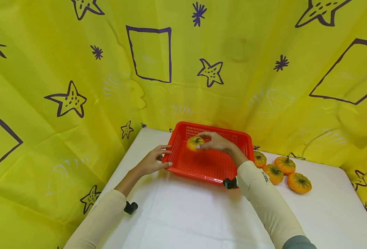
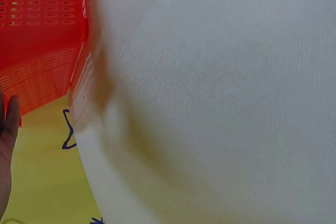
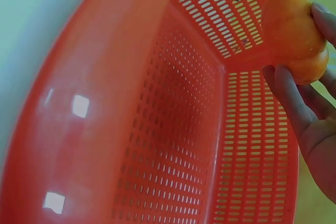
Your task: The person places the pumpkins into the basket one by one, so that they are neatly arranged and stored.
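Note:
My right hand (image 1: 216,141) grips a small orange-and-green pumpkin (image 1: 195,143) between thumb and fingers, over the left part of a red plastic basket (image 1: 195,176). In the right wrist view the same pumpkin (image 3: 294,32) is held above the basket's slotted wall (image 3: 257,145), apart from the floor. My left hand (image 1: 150,162) is at the basket's left rim, fingers spread and fingertips touching the edge. Only part of that left hand (image 2: 6,150) shows at the border of the left wrist view, beside the basket wall.
Several more small pumpkins (image 1: 299,183) lie on the white tabletop (image 1: 183,214) right of the basket. A yellow curtain (image 1: 177,97) with dark star drawings stands behind and along the sides of the table.

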### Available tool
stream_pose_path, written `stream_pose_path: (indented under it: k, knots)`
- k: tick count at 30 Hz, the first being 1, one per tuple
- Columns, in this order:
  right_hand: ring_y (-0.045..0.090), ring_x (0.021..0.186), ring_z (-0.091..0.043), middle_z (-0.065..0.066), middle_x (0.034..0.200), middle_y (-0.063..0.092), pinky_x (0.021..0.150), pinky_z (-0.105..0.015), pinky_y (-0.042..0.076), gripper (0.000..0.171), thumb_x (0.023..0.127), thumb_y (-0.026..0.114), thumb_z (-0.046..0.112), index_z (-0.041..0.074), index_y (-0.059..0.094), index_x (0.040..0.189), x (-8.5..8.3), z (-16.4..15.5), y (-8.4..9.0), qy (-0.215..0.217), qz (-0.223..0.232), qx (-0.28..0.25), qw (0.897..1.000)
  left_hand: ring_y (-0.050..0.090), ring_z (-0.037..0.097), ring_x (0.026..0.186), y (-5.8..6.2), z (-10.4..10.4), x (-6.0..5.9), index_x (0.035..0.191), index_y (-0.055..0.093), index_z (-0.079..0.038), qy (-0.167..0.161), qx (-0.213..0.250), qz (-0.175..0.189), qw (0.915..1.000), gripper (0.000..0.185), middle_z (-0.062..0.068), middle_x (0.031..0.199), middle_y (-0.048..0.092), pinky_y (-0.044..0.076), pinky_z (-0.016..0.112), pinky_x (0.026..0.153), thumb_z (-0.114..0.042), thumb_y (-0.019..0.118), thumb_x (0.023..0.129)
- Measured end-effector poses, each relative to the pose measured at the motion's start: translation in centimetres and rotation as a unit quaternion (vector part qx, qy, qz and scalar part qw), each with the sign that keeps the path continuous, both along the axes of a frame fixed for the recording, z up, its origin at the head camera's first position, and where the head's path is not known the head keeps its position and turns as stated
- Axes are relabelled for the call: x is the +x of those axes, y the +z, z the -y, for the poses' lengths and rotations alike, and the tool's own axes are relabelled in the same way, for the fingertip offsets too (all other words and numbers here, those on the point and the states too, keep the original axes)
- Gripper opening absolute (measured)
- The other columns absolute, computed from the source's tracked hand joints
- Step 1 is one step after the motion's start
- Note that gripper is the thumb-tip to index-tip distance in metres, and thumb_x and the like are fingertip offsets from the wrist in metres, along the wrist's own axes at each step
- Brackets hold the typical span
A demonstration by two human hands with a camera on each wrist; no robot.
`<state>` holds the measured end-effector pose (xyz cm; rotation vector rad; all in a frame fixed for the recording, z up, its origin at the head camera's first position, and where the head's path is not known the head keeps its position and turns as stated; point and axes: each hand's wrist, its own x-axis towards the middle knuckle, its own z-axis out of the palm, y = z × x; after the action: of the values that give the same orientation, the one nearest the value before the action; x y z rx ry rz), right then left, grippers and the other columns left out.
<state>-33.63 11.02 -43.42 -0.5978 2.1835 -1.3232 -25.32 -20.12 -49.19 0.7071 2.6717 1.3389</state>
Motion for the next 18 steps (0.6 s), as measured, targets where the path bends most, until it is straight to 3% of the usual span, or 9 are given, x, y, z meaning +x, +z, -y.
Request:
stream_pose_path:
  k: [11,18]
  knots:
    - [0.055,0.105,-0.029,-0.011,0.121,0.052,0.093,-0.052,0.045,0.055,0.082,0.075,0.027,0.012,0.051,0.128,0.27,0.21,-0.35,0.002,0.019,-0.018,1.0,0.054,0.015,0.085,-0.04,0.04,-0.13,0.131,0.056,-0.008,-0.002,0.001,-0.009,1.0,0.063,-0.008,0.144,0.039,0.048,0.028,0.07,-0.046,0.069,0.083]
    - [0.055,0.105,-0.027,-0.009,0.12,0.054,0.087,-0.039,0.05,0.052,0.081,0.075,0.025,0.013,0.053,0.127,0.88,0.7,-0.63,0.002,0.013,-0.008,1.0,0.055,0.016,0.084,-0.01,0.03,-0.06,0.135,0.05,-0.008,-0.008,0.011,0.002,0.9999,0.067,-0.008,0.144,0.039,0.048,0.03,0.069,-0.045,0.07,0.083]
